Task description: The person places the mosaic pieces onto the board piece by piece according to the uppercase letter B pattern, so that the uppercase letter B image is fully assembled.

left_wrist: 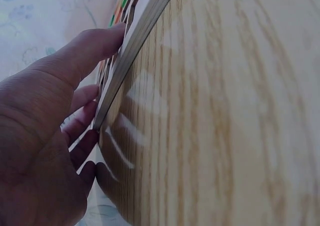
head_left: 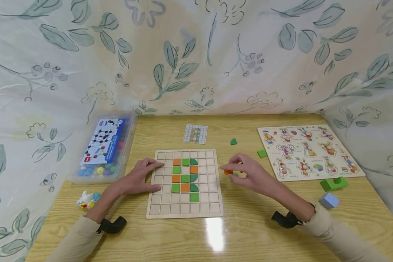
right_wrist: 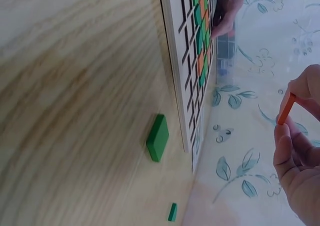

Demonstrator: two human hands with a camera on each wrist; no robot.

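A wooden grid board lies in the middle of the table, with orange squares, green squares and dark green rounded tiles set in its cells. My left hand rests at the board's left edge, thumb and fingertips touching it; the left wrist view shows the thumb on the rim. To the right of the board, my right hand pinches an orange square tile between thumb and fingers, held above the table. A green tile lies below that hand, partly hidden by it in the head view.
Behind the board lies a patterned card. Loose green tiles lie toward a wooden picture puzzle at right. Green and blue blocks sit near the right arm. A clear plastic box and small toys are at left.
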